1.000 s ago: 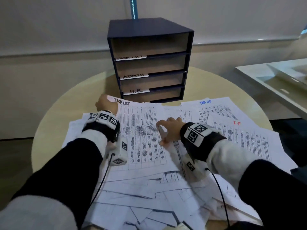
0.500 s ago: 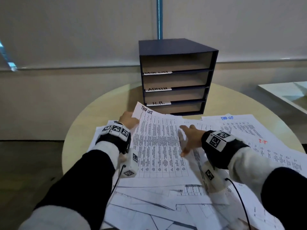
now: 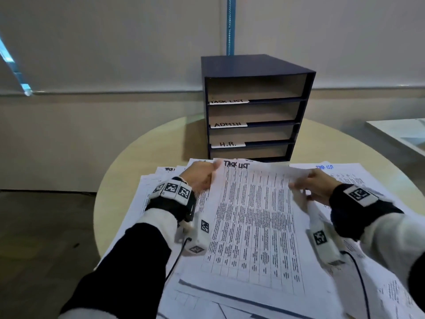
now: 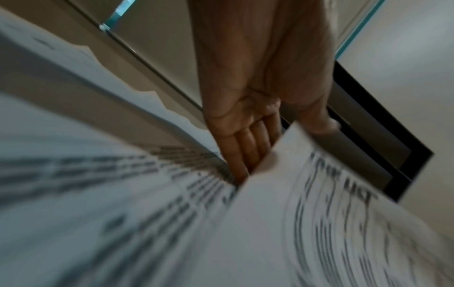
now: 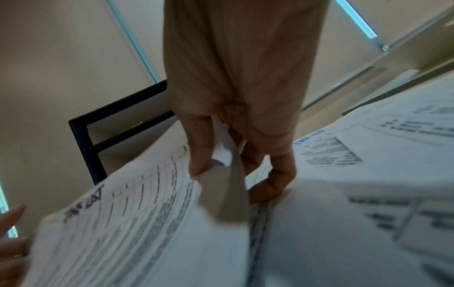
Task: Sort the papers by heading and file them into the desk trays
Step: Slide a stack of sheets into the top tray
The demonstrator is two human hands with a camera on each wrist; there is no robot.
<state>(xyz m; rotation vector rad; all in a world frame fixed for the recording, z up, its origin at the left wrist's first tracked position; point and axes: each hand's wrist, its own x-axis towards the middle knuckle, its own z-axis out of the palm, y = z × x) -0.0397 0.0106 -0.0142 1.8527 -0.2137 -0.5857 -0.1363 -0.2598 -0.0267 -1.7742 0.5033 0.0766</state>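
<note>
Both forearms are reaching forward over the round worktop (image 3: 138,162), side by side, palms turned inward toward each other. Between them they are holding up the far edge of a printed sheet headed TASK LIST (image 3: 253,222), whose near end is lying on the spread of other papers (image 3: 379,284) covering the worktop.

The left hand (image 3: 199,174) is pinching the sheet's top-left corner: in the left wrist view its fingers (image 4: 245,147) are lying straight and close together under the paper, with the thumb pressing on top at the edge. The right hand (image 3: 315,184) is gripping the right edge just below the top corner; in the right wrist view its thumb (image 5: 199,147) is lying on the printed face while the curled fingers are sitting behind, with the edge of the paper buckling between them.

The sheet is tilting upward toward the dark blue desk trays (image 3: 255,107), which are standing at the far side of the worktop just beyond the lifted edge. The tray slots are showing labels reading TASK LIST, ADMIN and H.R. from the top down; the lowest slot's label is hidden by the raised sheet.
</note>
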